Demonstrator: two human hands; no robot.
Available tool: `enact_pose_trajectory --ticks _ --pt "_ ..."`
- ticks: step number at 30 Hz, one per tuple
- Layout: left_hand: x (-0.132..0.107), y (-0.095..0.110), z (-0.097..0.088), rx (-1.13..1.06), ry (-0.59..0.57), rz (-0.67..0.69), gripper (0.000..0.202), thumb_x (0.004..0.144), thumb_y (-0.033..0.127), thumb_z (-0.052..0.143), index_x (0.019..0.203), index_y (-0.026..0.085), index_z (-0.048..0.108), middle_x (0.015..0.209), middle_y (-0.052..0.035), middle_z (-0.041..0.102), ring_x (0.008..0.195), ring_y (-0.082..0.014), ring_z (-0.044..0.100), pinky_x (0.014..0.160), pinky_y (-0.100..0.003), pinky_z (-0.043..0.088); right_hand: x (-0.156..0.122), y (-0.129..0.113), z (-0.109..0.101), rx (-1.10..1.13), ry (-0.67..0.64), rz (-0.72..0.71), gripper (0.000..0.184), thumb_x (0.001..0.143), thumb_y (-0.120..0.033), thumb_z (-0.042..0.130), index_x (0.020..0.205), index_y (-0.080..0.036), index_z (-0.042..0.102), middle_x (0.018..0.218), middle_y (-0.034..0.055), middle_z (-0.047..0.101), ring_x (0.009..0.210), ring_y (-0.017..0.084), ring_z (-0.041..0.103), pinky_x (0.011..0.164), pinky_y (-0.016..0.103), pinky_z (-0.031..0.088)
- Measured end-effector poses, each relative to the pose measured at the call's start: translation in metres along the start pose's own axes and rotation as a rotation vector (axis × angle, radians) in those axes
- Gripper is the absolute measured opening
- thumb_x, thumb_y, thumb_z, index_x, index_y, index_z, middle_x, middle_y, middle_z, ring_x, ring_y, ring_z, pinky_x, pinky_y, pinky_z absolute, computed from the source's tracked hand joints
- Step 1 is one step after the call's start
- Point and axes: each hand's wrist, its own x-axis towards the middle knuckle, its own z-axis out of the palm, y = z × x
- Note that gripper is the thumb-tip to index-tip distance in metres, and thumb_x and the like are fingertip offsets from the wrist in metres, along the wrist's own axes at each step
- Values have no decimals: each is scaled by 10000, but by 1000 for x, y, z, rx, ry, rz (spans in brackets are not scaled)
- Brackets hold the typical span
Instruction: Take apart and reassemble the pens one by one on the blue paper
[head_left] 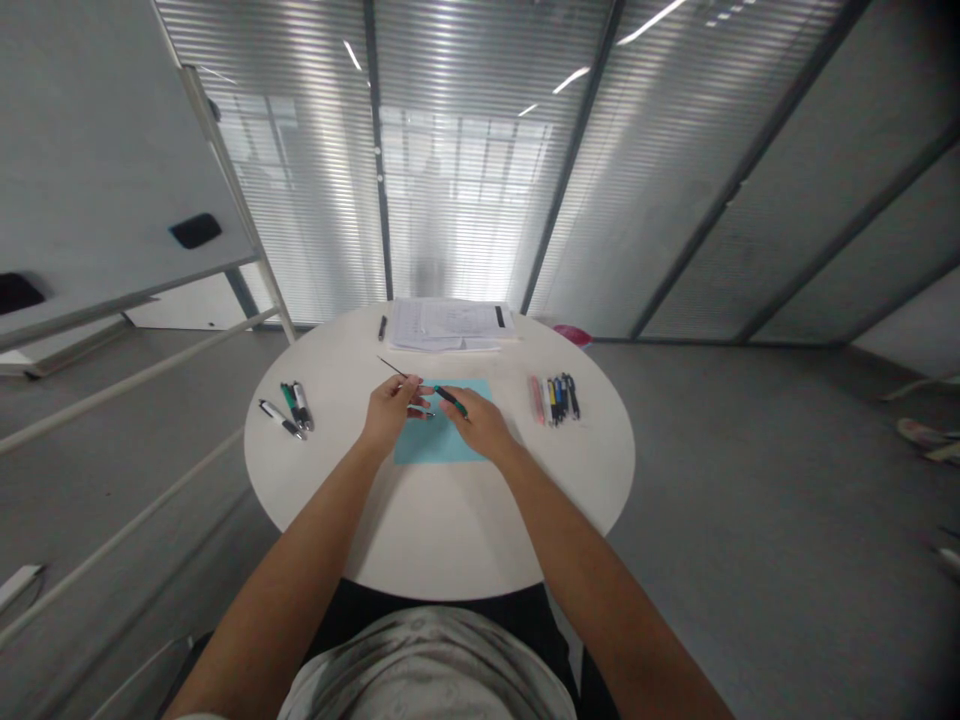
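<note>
My left hand [386,412] is closed on a thin dark rod, which looks like a pen refill [391,367], its far end pointing up and left. My right hand [484,428] grips a green and black pen barrel [452,402], tilted, close to the left fingertips. Beside the left fingers shows a small shiny piece [430,414], too small to make out. Both hands are over a light blue sheet [442,448] on the white round table [450,540].
Several pens [289,408] lie at the table's left. Another group of pens and markers [559,398] lines the right side. Stacked papers [450,325] rest at the back, with a dark pen [382,328] beside them. A whiteboard [112,130] on a frame stands at left.
</note>
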Motion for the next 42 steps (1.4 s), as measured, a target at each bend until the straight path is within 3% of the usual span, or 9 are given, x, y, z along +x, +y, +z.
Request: enact_pose_trajectory --ticks 6,10,14,26,36,42 --pt "3 0 -3 -234 -39 -80 353 686 341 777 882 136 567 823 -83 723 649 -140 676 666 -297 556 -1 4 2 -16 -25 2 403 986 -423 359 1286 -242 558 1125 63 662 1046 176 613 922 304 465" --pt "2 -3 -2 -261 -108 -99 366 661 281 802 914 131 585 844 -79 725 691 -142 687 739 -311 552 -1 4 3 -2 -37 -1 398 988 -377 359 1341 -268 506 1272 41 622 1143 183 587 973 328 455" --pt "4 -6 -3 -245 -85 -75 360 667 316 795 899 135 587 837 -75 723 702 -146 686 748 -320 547 -1 1 0 -5 -68 -8 427 983 -363 370 1402 -312 435 1340 5 581 1166 189 585 986 343 458" --pt "-1 -1 0 -70 -74 -55 383 649 400 786 860 130 615 923 -102 708 700 -157 661 621 -305 539 -1 -5 -1 -56 -106 8 434 982 -372 369 1403 -291 437 1268 25 636 1117 197 619 948 332 477" --pt "2 -7 -1 81 -88 -35 382 618 435 796 788 114 679 724 -54 644 671 -155 613 550 -274 531 -1 -6 -2 -83 -131 10 421 972 -346 402 1384 -283 456 1226 32 661 1082 201 633 911 307 474" --pt "1 -8 -1 127 -94 6 365 631 411 790 842 126 703 681 -37 620 604 -127 572 477 -223 473 -1 -7 -1 -93 -131 22 417 974 -358 397 1376 -271 466 1169 53 686 1013 216 657 850 308 482"
